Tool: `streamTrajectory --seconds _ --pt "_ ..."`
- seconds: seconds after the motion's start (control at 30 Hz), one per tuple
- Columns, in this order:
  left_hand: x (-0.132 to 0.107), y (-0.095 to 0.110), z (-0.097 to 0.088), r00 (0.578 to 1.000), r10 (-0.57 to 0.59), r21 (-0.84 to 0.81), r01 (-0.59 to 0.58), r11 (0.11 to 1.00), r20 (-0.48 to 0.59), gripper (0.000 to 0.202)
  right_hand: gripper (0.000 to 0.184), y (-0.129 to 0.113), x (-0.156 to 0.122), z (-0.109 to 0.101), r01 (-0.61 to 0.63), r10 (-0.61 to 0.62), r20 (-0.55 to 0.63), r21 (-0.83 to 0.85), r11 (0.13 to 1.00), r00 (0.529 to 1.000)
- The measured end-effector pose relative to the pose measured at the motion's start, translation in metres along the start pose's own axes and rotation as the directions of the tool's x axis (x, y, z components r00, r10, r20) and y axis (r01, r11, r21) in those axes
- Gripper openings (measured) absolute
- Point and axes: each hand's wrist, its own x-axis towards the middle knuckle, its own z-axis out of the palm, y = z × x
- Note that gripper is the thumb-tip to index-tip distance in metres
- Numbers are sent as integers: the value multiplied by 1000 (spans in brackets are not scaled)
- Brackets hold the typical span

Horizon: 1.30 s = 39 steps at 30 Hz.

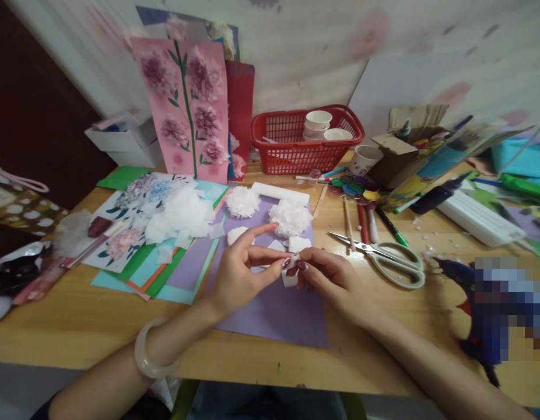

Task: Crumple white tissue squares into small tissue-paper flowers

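My left hand (246, 265) and my right hand (329, 280) meet over a purple sheet (274, 318), thumbs and index fingers pinched on a small piece of white paper (296, 255), mostly hidden by the fingertips. The left index finger is raised and stretched out. White paper squares (298, 243) lie just beneath and behind the hands. Farther back on the sheet sit two fluffy white paper flowers, one at the right (290, 217) and one at the left (242, 202). A white paper roll (281, 193) lies behind them.
Scissors (379, 256) lie partly open right of the hands, with a blue glue gun (471, 309) beyond. At left, white tissue pieces (180, 213) cover coloured sheets (182, 286). A red basket (300, 157) with paper cups and a pink flower picture (186, 116) stand behind.
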Motion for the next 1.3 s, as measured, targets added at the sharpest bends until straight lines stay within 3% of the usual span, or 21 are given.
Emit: streamTrajectory --seconds 1.03,1.3 --pt "0 2 -1 1000 -25 47 25 999 2 49 22 -2 0 0 0 0 -5 -4 1000 1000" --pt "-1 4 3 1000 -22 -8 22 1000 3 48 22 -1 0 4 -22 21 -25 -15 1000 999"
